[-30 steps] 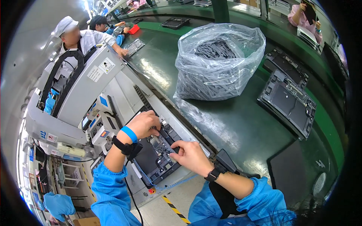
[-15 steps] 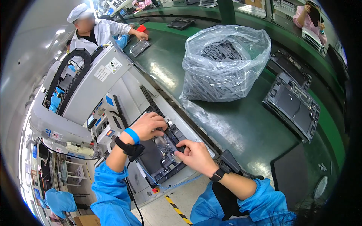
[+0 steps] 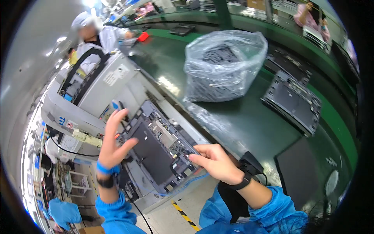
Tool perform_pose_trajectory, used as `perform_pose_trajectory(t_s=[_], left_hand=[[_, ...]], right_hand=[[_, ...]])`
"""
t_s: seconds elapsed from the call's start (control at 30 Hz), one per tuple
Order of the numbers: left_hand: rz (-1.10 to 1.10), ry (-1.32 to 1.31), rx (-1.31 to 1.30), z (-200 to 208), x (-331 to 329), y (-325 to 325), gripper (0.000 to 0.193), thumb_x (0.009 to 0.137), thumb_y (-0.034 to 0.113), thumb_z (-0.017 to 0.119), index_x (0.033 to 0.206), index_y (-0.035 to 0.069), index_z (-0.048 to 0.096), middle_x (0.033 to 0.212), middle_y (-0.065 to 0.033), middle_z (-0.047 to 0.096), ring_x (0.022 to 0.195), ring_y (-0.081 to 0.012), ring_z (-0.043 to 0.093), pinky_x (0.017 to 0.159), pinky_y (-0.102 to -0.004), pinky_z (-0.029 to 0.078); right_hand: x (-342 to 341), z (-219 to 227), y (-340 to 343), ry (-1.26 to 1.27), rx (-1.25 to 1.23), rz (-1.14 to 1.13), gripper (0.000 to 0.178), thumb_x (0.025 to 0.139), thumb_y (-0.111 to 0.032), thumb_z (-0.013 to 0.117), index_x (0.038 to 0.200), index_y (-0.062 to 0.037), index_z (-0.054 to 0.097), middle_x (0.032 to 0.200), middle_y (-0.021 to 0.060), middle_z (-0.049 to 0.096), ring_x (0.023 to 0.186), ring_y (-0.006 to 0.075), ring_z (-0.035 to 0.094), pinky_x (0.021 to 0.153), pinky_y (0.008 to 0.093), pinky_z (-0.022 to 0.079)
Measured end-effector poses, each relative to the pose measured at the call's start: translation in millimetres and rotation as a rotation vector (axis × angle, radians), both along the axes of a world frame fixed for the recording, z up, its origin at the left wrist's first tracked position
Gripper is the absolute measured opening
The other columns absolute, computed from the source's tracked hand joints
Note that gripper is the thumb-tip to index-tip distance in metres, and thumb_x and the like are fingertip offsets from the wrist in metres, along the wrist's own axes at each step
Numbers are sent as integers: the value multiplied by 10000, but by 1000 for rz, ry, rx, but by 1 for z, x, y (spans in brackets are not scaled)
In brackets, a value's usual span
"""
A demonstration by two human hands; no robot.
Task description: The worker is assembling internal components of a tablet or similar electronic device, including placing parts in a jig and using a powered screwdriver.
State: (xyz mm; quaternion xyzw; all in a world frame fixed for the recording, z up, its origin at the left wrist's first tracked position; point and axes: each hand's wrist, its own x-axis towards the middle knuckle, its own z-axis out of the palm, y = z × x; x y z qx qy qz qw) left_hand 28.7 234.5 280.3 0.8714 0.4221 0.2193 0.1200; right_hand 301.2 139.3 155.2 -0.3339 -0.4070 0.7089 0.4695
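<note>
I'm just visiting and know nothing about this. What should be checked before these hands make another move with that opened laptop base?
1. Right hand gripping the opened laptop base: ok; thumb on top, at its right edge.
2. Left hand gripping it too: not ok; fingers spread, nothing held.
3. Circuit board visible: ok; uncovered.
4. Base supported underneath: cannot tell; its underside is hidden.
5. Blue coiled cord free of the base: cannot tell; it runs close to the near edge.
6. Clear bag of dark strips standing: ok; upright on the green table.
</note>
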Motion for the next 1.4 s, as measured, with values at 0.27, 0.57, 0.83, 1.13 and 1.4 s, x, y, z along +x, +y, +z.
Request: perform_pose_trajectory(t_s=[0.27,0.57,0.83,1.13,1.4], left_hand=[[22,-842,-660,-91,70,-97,761,864,320,707,1436,-56,376,1432,-193,466,1322,-289,458,1117,-416,325],[-164,-987,-1397,-143,220,-161,483,891,100,600,1318,-83,469,1224,-202,618,1076,-306,638,941,-428,509],[-240,-908,-1412,-154,274,-177,536,905,112,586,1382,-58,410,1304,-200,568,1162,-317,587,1010,-451,462],[-185,-851,-1305,-149,296,-173,552,885,142,648,1347,-68,433,1228,-192,606,1077,-299,628,955,-416,497],[-148,-841,-1303,-146,304,-167,527,819,93,720,1271,-79,511,1139,-169,655,1018,-261,650,932,-385,497]], right_hand=[[120,8,-184,150,-103,-323,281,971,-59,583,1200,103,595,1063,87,689,921,83,608,823,241,482],[173,2,-349,238,-181,-759,629,809,71,677,1381,119,420,1288,191,596,1172,212,587,979,345,489],[205,-29,-388,152,33,-808,633,867,90,641,1436,89,364,1325,190,573,1170,190,570,958,331,502],[224,-49,-386,223,-41,-883,576,872,91,637,1401,89,409,1296,164,597,1159,181,577,972,330,481],[225,-58,-381,230,-52,-902,553,863,114,634,1377,93,432,1269,169,613,1151,193,589,939,313,496]])
